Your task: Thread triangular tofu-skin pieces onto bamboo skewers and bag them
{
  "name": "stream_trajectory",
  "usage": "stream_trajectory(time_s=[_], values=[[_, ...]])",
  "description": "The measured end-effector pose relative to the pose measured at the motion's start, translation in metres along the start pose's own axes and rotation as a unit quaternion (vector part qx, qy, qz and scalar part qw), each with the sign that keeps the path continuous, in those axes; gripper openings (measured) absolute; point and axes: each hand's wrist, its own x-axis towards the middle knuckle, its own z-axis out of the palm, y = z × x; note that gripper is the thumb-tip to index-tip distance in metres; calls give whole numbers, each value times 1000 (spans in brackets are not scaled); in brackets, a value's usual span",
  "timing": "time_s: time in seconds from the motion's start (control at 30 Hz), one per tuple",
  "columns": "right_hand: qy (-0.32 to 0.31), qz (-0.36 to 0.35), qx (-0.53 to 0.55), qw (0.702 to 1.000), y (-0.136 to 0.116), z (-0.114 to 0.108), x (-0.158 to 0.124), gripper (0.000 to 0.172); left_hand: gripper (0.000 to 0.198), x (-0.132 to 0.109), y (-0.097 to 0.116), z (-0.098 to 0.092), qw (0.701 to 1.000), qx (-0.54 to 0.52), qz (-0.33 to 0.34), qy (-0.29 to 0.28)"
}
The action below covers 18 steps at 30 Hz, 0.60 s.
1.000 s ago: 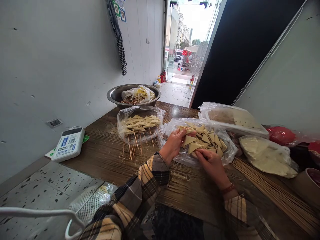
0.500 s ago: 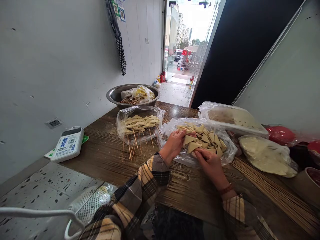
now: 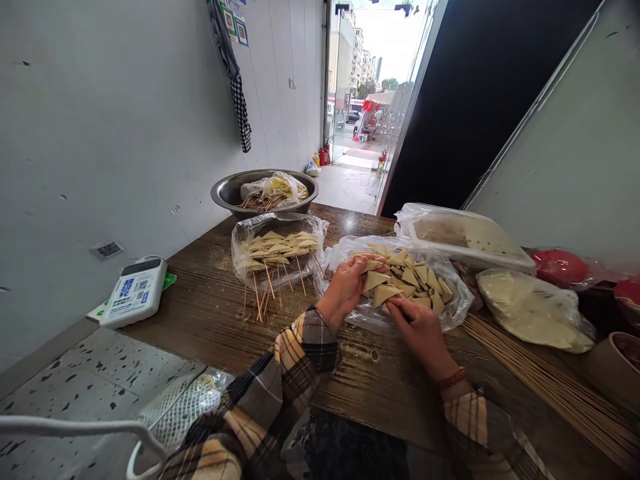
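Note:
A clear plastic bag (image 3: 453, 310) full of loose tan tofu triangles (image 3: 417, 275) lies open on the wooden table (image 3: 210, 313). My left hand (image 3: 347, 287) reaches into its left side, fingers closed on a tofu triangle (image 3: 373, 265). My right hand (image 3: 417, 327) sits at the bag's near edge, fingers pinched on another triangle (image 3: 385, 293); whether a skewer is in it, I cannot tell. Left of the bag, a second bag holds skewered tofu triangles (image 3: 277, 247) with their sticks pointing toward me.
A metal basin (image 3: 227, 190) with bagged skewers stands at the table's far end. Loose bamboo skewers (image 3: 545, 383) lie along the right. Bagged white sheets (image 3: 535, 310), a covered tray (image 3: 465, 233) and red bowls (image 3: 560, 267) crowd the right. A white device (image 3: 133, 290) rests on the left counter.
My left hand has shifted slightly further into the bag, with its triangle. My right hand has barely moved. The view has drifted a little.

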Motion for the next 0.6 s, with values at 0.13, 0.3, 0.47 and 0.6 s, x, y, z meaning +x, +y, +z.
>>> stream_trajectory(time_s=[0.13,0.3,0.47,0.6], values=[[6,-10,-17,1000,2,2,-1,24,26,1,-4,1,1000,18,6,15],[10,-19,-27,999,5,3,-2,25,30,0,-5,2,999,33,3,32],[14,-16,-30,999,4,4,-3,26,32,-2,-5,4,999,36,13,32],[6,0,-12,1000,2,4,-2,26,33,-4,-4,7,999,38,15,15]])
